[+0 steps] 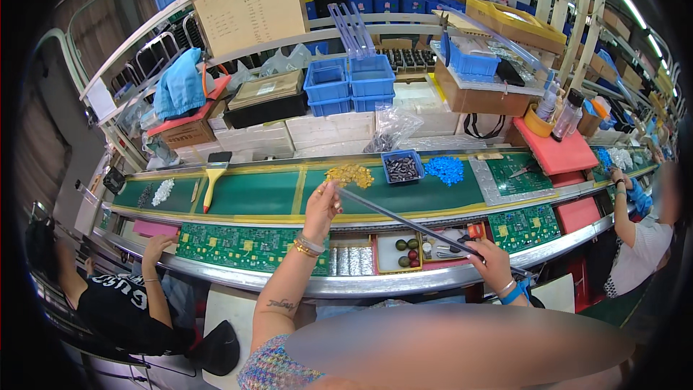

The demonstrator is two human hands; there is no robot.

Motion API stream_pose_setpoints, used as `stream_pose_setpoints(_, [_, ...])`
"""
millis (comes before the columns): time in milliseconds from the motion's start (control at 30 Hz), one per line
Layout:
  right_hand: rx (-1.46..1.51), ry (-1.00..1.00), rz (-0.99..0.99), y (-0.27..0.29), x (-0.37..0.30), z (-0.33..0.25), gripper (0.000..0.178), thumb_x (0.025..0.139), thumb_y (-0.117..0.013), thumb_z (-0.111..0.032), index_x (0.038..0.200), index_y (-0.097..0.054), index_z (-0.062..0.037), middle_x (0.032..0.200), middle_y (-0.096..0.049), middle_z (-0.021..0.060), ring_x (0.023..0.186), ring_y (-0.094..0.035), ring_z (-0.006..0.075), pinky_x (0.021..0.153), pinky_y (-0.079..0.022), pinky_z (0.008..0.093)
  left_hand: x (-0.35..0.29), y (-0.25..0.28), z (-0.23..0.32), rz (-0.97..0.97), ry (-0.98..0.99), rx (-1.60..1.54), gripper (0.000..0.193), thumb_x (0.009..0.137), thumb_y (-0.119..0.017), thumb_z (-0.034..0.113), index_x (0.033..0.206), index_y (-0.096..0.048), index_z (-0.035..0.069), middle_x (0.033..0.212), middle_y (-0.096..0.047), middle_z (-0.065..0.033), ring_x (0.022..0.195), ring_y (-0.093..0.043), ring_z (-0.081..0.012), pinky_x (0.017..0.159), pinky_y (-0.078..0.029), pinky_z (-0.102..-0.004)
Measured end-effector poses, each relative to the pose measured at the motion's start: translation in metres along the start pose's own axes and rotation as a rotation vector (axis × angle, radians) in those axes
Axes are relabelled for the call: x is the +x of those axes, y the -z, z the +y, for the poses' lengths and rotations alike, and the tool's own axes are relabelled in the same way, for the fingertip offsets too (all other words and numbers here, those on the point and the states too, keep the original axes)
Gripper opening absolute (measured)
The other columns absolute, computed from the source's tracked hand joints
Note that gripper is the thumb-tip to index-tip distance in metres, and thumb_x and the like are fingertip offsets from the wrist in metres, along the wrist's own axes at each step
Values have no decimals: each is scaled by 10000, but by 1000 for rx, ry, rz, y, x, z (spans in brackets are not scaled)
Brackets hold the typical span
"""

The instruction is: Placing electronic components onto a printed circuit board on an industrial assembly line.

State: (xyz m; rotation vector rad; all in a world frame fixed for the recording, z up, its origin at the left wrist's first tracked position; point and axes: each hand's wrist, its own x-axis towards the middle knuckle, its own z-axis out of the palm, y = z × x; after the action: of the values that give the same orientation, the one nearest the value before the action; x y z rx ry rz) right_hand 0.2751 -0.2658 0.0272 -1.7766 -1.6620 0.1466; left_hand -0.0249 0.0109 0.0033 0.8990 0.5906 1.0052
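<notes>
Over green belt (253, 191), near edge: holding slanted tube (404, 220).
Pinching one end with left hand (320, 209); gripping with right hand (492, 266), fingers curled.

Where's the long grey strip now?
Head view, right of centre: the long grey strip slants from the left hand, by the yellow parts, down to the right hand, in front of the blue bin of dark parts.

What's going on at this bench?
The person's left hand and right hand hold a long grey stick slantwise over the bench. Beyond it lie loose yellow pieces, a small blue tray of dark pieces and some blue pieces. Circuit boards lie nearer, with one co-worker at left, another at right.
</notes>
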Motion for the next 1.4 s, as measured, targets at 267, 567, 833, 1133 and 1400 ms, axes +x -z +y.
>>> stream_pose_setpoints(267, [-396,347,137,27,1,11,257,732,-722,-200,971,-660,-128,763,-569,42,675,-586,229,551,-463,348,-40,29,8,0,122,501,212,914,-631,224,987,-683,32,777,-666,-20,644,-627,-84,545,-506,-207])
stream_pose_setpoints(567, [-272,516,-59,-1,52,-24,268,751,-715,-233,986,-641,-129,903,-616,27,777,-596,223,630,-474,344,-97,-10,29,-283,25,1294,254,830,-698,288,765,-675,44,593,-592,-104,502,-554,-208,503,-429,-315])
stream_pose_setpoints(833, [151,304,-339,-59,98,-53,190,815,-657,-131,1002,-667,-97,942,-653,76,840,-640,270,701,-512,345,-93,34,-10,-219,312,204,241,953,-558,279,833,-578,71,636,-515,25,545,-463,-58,503,-370,-203])
stream_pose_setpoints(1133, [-70,343,-178,-135,146,-62,145,838,-630,-162,978,-646,-131,897,-624,26,810,-611,248,662,-503,364,-59,58,-2,200,109,149,309,1016,-387,339,967,-472,47,1328,-499,-203,859,-664,-216,617,-554,-254])
stream_pose_setpoints(1400, [-172,380,-248,-156,169,-91,124,836,-622,-179,952,-632,-136,839,-582,28,800,-599,229,642,-499,357,-54,61,-7,244,91,169,349,1022,-358,346,1039,-460,12,1391,-435,-202,937,-666,-295,664,-583,-299])
